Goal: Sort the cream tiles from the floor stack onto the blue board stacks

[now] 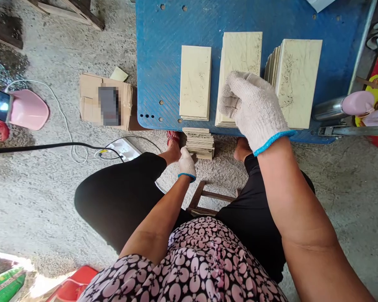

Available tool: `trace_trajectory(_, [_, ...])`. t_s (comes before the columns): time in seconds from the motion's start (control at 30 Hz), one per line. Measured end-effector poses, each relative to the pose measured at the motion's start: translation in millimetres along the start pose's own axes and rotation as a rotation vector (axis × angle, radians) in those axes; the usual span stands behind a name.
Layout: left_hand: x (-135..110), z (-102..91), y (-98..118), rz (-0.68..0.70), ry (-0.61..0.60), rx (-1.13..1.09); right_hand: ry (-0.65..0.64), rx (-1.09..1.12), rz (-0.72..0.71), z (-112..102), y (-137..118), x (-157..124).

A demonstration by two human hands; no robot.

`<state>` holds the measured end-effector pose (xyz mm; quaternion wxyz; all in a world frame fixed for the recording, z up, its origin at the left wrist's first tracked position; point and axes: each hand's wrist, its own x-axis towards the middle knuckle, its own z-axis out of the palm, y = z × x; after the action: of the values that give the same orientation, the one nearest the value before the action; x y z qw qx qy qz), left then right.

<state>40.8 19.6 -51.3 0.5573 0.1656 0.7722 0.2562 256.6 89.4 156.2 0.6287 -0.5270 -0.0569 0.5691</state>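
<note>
My right hand [253,105], in a white knitted glove with a blue cuff, is held over the middle stack of cream tiles [243,52]. Its fingers are curled closed, and their inner side is hidden. Below the table edge, my gloved left hand [187,162] is at the lower left corner of a low stack of tiles [199,140]. It looks closed, with the thumb up and the other fingers mostly hidden. On the blue table, a left tile stack [195,82] and a right tile stack [299,82] flank the middle one. The right stack leans, showing several edges.
The blue table [159,50] has a metal leg [349,131] at its right. A steel flask [329,110] with a pink top lies nearby. On the left are a cardboard box [90,100], a power strip [124,149] and cables. A wooden stool frame [198,195] stands between the legs.
</note>
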Motion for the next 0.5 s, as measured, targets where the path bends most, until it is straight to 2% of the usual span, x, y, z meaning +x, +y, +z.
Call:
trace_trajectory(0.17, [-14,4.5,4,0.05,-0.026,0.03,-0.01,-0.025,0.012,-2,1,0])
trace_trajectory(0.5, [-5,1.7,-7,0.121,-0.054,0.02,-0.012,-0.039,0.014,-4,3,1])
